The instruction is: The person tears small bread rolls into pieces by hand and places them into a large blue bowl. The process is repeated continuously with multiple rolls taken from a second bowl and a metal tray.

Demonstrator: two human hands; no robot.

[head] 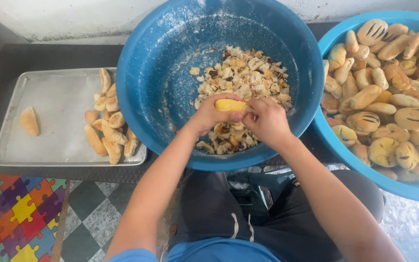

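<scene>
Two blue plastic basins sit side by side: the middle basin holds torn bread pieces, the right basin a heap of whole bread rolls. A yellowish roll hangs over the torn pieces, with the left hand and right hand fingers clamped on it. Left lies a metal tray with a few rolls.

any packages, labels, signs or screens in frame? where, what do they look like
None that can be made out. Only loose bread: both hands, left hand and right hand, hold a yellow roll over the middle blue basin; a dark object on the lap is unclear.
</scene>
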